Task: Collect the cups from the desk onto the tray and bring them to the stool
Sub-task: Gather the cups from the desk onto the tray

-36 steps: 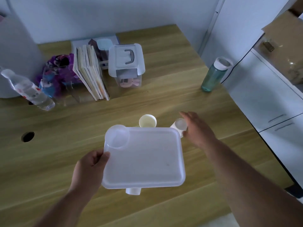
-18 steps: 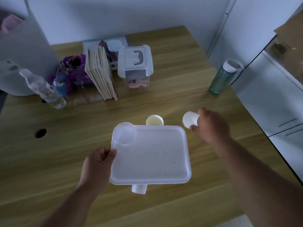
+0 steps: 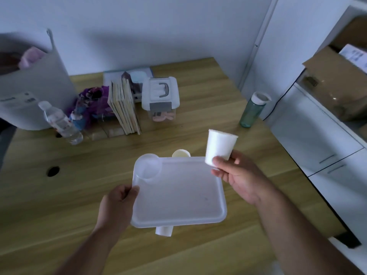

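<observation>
Cup [image 3: 220, 148] in right hand [image 3: 239, 176] above tray [image 3: 178, 197].
Left hand [image 3: 117, 203] grips tray edge over desk [image 3: 59, 195]; right grip closed low on cup. One-sided hold may tilt tray, so cup can tip.

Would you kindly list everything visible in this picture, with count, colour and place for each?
tray: 1, translucent white, held above the desk, with a round well at its far left corner
paper cup: 1, white, in the right hand over the tray's far right corner
cream cup: 1, on the desk past the tray's far edge
white cup: 1, partly hidden under the tray's near edge
desk: 1, light wood
books: a row, upright, far centre
storage box: 1, clear with white lid, beside the books
water bottle: 1, clear, far left
green bottle: 1, white cap, far right
grey bin: 1, far left
left hand: grips the tray's left edge
right hand: holds the paper cup
</observation>
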A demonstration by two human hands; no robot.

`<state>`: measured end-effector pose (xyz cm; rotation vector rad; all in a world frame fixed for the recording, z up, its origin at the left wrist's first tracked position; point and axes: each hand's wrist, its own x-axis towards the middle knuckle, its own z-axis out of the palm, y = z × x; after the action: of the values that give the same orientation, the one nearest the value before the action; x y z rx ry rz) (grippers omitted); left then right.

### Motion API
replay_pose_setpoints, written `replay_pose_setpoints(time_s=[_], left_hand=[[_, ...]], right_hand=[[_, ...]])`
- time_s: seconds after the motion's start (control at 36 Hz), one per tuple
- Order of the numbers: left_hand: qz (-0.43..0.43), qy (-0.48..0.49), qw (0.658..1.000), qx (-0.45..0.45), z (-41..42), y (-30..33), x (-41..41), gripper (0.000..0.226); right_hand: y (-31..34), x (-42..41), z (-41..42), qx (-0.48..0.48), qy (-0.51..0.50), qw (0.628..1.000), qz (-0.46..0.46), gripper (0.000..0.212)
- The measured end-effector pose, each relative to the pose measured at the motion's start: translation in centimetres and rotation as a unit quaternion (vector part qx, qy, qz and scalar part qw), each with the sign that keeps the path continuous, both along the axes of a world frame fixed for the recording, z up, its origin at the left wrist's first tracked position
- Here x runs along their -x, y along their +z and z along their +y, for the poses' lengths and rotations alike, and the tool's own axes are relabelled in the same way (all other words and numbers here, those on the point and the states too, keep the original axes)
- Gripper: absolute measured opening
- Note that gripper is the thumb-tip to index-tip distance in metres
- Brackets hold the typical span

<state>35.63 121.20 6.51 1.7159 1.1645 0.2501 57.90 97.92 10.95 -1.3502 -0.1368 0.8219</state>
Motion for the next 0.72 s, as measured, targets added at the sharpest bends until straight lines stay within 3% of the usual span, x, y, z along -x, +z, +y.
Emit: replay_pose_setpoints(time_s=[0.08, 0.17, 0.31, 0.47, 0.72], left_hand=[[-0.002, -0.006, 1.000, -0.002, -0.3, 0.2, 0.2, 0.016], [-0.001, -0.007, 1.000, -0.008, -0.7, 0.4, 0.4, 0.017], [-0.005, -0.004, 1.000, 0.005, -1.3, 0.6, 0.8, 0.017], [-0.008, -0.003, 1.000, 0.016, -1.9, 1.2, 1.1, 0.022], [-0.011, -0.005, 1.000, 0.016, -2.1, 1.3, 1.5, 0.020]], right_hand=[[-0.6, 1.5, 0.7, 0.132, 0.024, 0.981, -0.137, 0.070], [-1.0, 3.0, 1.3, 0.241, 0.055, 0.928, -0.279, 0.069], [-2.6, 4.2, 1.6, 0.293, 0.054, 0.855, -0.425, 0.080], [-4.2, 4.4, 1.2, 0.312, 0.050, 0.831, -0.457, 0.092], [-4.5, 4.6, 0.8, 0.308, 0.057, 0.852, -0.419, 0.101]])
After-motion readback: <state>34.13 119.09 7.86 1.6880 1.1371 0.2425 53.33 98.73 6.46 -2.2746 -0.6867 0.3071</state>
